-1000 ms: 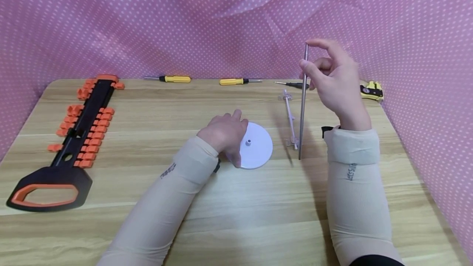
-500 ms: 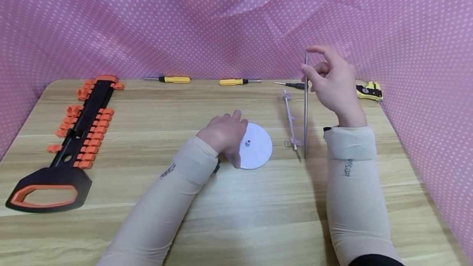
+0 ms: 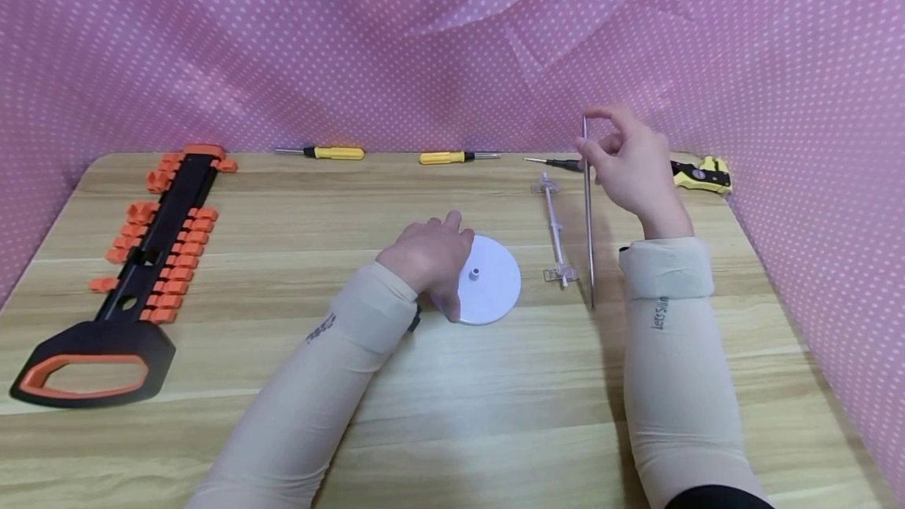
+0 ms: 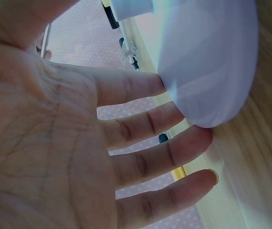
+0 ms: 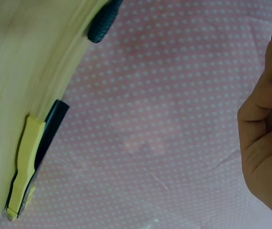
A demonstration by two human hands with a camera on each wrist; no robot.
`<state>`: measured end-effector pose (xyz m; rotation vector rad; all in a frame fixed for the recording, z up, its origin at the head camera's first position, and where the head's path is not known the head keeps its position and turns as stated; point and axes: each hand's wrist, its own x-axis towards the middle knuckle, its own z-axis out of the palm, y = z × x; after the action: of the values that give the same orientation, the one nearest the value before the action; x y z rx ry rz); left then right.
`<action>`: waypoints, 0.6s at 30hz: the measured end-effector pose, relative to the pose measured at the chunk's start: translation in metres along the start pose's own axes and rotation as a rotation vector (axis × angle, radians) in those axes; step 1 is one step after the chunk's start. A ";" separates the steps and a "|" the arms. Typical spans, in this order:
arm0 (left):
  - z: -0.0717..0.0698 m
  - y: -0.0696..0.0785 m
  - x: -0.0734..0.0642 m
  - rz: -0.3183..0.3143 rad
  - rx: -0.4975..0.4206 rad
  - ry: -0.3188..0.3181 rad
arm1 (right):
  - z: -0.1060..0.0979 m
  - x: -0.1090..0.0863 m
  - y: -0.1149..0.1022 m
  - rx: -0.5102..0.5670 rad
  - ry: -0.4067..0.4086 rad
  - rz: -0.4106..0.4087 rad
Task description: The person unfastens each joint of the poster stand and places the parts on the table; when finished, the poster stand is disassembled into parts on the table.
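Observation:
In the head view, my left hand (image 3: pixel 427 254) holds the left rim of a white round disc (image 3: pixel 495 281) with a short tube at its centre. The left wrist view shows the fingertips (image 4: pixel 200 138) against the edge of this disc (image 4: pixel 212 62). My right hand (image 3: pixel 632 171) pinches a thin metal rod (image 3: pixel 588 226) near its top, one finger laid on the upper end. The rod stands almost upright; whether its lower end touches the table, I cannot tell. Just left of it lies a slim white bar (image 3: pixel 554 226) with clear clips at both ends. The right wrist view catches only part of my right hand (image 5: pixel 267 129).
Along the back edge lie two yellow-handled screwdrivers (image 3: pixel 339 152), a thin black-handled tool (image 3: pixel 564 164) and a yellow-black hand tool (image 3: pixel 707 175). A black rack with orange clips (image 3: pixel 152 258) occupies the left side. Pink dotted cloth (image 3: pixel 396 45) hangs behind the table.
My right hand has come down, bringing the rod with it. The rod's lower end has swung to the right, away from the clipped bar. My left hand and the disc have stayed put.

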<state>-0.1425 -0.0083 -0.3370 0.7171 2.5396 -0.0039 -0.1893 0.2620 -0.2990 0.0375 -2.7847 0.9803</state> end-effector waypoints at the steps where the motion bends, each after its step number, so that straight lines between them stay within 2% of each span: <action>1: 0.000 0.000 0.000 0.001 0.001 0.000 | 0.000 0.000 0.002 -0.014 -0.013 0.008; 10: -0.001 0.000 0.000 0.002 0.005 0.004 | 0.003 0.003 0.012 -0.140 -0.116 0.082; 18: -0.001 -0.001 0.001 -0.001 0.003 0.001 | 0.008 0.007 0.024 -0.100 -0.232 0.198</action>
<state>-0.1437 -0.0083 -0.3367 0.7166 2.5417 -0.0079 -0.1996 0.2761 -0.3191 -0.1508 -3.0958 0.9314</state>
